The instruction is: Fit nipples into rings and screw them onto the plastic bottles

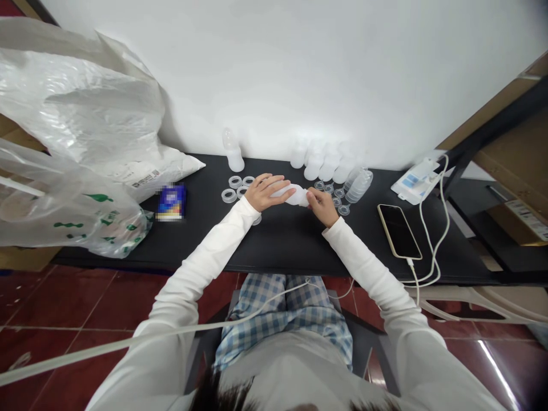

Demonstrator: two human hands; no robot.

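A white, translucent baby bottle (296,195) lies sideways between my hands above the black table. My left hand (266,193) is wrapped over its body from the left. At the neck end, the fingers of my right hand (320,205) are pinched together; anything small inside that pinch is hidden. Several white screw rings (229,196) lie left of my left hand, partly covered by it. Behind and beside my right hand are several clear bottle nipples (337,201) and a row of clear domed caps (358,185).
Several white bottles (329,162) stand along the wall, and a capped bottle (233,153) stands farther left. A blue packet (171,201) and large plastic bags (77,108) occupy the left side. A phone (399,231) with a white cable and a power strip (416,180) lie right.
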